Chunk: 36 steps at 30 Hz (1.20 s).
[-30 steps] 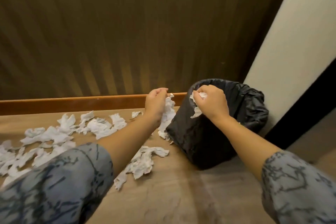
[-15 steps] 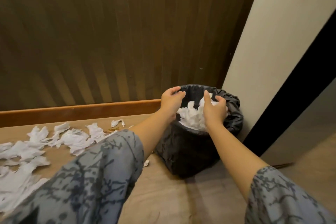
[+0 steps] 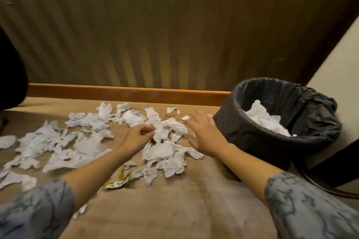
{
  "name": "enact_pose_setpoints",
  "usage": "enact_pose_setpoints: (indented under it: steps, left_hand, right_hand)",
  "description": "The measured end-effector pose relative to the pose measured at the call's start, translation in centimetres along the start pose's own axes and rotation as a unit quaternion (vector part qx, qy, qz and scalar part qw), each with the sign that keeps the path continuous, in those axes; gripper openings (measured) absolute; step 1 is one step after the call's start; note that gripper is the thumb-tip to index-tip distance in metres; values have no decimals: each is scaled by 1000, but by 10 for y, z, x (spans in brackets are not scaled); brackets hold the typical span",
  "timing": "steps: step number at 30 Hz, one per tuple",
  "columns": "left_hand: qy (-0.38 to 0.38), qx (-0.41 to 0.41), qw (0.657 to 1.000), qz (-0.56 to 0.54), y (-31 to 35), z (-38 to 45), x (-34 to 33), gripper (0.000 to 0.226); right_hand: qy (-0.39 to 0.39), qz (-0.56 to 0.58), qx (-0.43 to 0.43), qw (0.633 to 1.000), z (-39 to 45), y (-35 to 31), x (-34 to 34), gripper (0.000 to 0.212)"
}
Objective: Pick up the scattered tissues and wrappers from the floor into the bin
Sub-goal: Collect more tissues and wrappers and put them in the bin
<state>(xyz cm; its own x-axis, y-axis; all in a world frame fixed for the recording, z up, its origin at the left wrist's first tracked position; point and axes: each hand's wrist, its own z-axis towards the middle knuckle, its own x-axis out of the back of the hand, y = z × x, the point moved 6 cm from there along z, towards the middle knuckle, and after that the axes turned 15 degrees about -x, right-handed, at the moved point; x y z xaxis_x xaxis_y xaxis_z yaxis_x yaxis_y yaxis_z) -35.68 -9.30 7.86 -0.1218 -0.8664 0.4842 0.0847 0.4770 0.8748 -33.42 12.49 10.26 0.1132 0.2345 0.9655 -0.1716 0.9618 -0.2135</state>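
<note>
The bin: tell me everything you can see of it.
The bin is round and lined with a crinkled black plastic bag folded over its rim. It stands upright on the brown floor at the right, by the pale wall. White crumpled tissues part-fill it. The right hand is beside its left side; contact is unclear.

Tan floor [image 3: 174, 209] with scattered tissues [image 3: 81, 141], wrapper [image 3: 118, 182], bin [image 3: 272, 134].
</note>
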Motion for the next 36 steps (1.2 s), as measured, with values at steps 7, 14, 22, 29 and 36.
enact_pose_setpoints:
  steps: [7, 14, 22, 29, 36]
  left_hand:
    - [158, 215, 954, 140, -148, -89, 22, 54]
    - [93, 157, 973, 143, -169, -110, -16, 121]
    - [-26, -55, 972, 226, -159, -48, -49, 113]
    - [-21, -128, 965, 226, -164, -45, -71, 47]
    - [85, -93, 989, 74, -169, -64, -35, 44]
  right_hand:
    - [-199, 44, -59, 977, -7, -32, -106, 68]
    - [-254, 52, -122, 958, -15, -30, -169, 92]
    - [-174, 79, -68, 979, -47, -14, -200, 59]
    - [-81, 166, -33, 982, -70, 15, -186, 20]
    - [-18, 254, -209, 944, -53, 41, -166, 27]
